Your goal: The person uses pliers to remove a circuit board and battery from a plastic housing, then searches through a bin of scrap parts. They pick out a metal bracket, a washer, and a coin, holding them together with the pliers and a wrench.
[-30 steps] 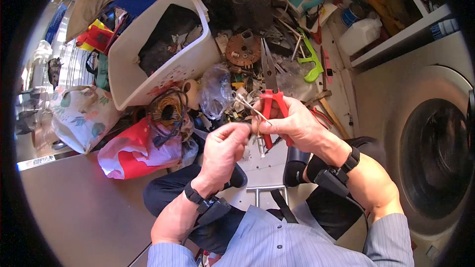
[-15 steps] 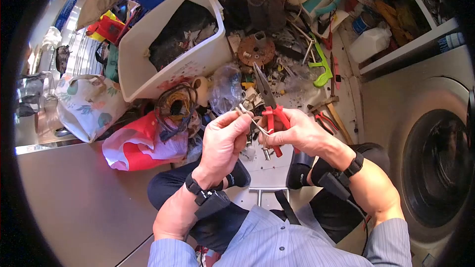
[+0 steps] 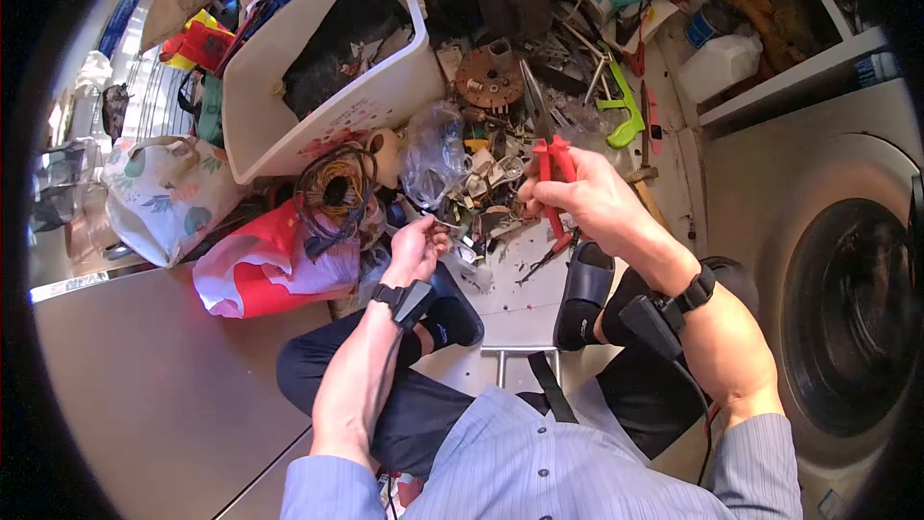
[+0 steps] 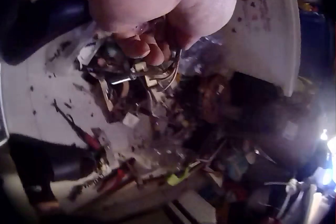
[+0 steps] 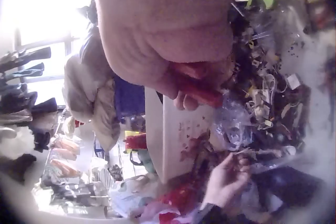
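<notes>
My right hand (image 3: 599, 200) grips red-handled long-nose pliers (image 3: 536, 106), their metal nose pointing away from my body over the scrap pile. In the right wrist view a red handle (image 5: 202, 95) shows below the palm. To the left and lower, my left hand (image 3: 414, 248) has its fingers curled at the near edge of the pile. It pinches a thin cable (image 3: 445, 223), mostly hidden by the fingers. The left wrist view shows thin strands (image 4: 177, 66) at the fingertips, above a heap of small scrap parts (image 3: 491, 173).
A white bin (image 3: 385, 96) stands at the back left, beside a coil of wire (image 3: 337, 188) and a red-and-white bag (image 3: 269, 270). A brown disc (image 3: 486, 77) and a green tool (image 3: 628, 116) lie behind. A front-loading washer (image 3: 847, 279) stands on the right.
My hands have parted. The left hand has drawn the cable out of the right hand and moved left towards the pile. The right hand has moved slightly away from my body with the pliers.
</notes>
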`<action>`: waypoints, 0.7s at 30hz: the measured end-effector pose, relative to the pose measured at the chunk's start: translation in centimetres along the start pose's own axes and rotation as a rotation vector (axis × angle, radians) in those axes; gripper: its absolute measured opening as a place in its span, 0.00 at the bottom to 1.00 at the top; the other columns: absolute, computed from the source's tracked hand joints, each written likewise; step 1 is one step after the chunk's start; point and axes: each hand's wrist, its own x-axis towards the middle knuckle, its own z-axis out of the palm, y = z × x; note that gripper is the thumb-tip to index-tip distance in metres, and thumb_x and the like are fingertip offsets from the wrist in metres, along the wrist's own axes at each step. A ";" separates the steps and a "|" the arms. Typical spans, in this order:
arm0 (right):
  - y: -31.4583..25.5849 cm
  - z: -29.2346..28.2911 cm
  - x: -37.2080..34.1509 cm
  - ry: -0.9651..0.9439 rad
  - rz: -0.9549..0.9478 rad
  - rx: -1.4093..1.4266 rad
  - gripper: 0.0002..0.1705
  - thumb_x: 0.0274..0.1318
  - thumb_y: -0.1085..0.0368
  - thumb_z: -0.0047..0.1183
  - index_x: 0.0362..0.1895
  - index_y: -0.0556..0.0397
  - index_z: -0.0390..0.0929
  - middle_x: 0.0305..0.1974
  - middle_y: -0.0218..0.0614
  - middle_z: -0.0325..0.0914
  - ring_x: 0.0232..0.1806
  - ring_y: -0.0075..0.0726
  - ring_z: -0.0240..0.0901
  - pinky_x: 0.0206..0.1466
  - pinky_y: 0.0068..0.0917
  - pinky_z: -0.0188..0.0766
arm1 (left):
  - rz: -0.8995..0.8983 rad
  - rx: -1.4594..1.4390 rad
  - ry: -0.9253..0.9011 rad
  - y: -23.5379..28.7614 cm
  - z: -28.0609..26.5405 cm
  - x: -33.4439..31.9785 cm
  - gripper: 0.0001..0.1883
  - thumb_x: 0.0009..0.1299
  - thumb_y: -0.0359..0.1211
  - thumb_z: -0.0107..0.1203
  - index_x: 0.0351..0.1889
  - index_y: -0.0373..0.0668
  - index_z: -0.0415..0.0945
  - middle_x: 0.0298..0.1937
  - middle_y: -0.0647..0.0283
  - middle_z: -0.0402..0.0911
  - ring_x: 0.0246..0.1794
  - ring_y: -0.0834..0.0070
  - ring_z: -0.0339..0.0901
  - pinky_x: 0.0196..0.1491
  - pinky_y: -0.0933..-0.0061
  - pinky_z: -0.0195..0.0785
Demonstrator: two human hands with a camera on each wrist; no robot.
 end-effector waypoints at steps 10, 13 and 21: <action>-0.4 -0.6 0.6 0.081 -0.008 0.082 0.10 0.60 0.67 0.61 0.42 0.59 0.77 0.32 0.34 0.81 0.32 0.24 0.76 0.37 0.25 0.73 | 0.017 0.189 0.119 -6.4 1.9 6.2 0.08 0.73 0.32 0.57 0.31 0.41 0.74 0.25 0.66 0.74 0.18 0.79 0.66 0.20 0.75 0.58; -0.7 -1.0 0.9 0.141 -0.014 0.129 0.08 0.59 0.67 0.61 0.37 0.58 0.78 0.28 0.33 0.80 0.27 0.24 0.74 0.30 0.25 0.71 | 0.004 0.282 0.168 -4.3 1.7 7.9 0.08 0.71 0.33 0.59 0.31 0.41 0.76 0.24 0.68 0.73 0.18 0.80 0.66 0.19 0.75 0.57; -1.1 -1.1 1.6 0.169 -0.021 0.084 0.12 0.59 0.65 0.60 0.42 0.59 0.78 0.29 0.33 0.80 0.29 0.24 0.75 0.31 0.25 0.71 | -0.144 -0.119 0.151 -4.8 -2.1 10.5 0.14 0.82 0.36 0.45 0.50 0.35 0.76 0.40 0.53 0.83 0.31 0.64 0.81 0.32 0.65 0.77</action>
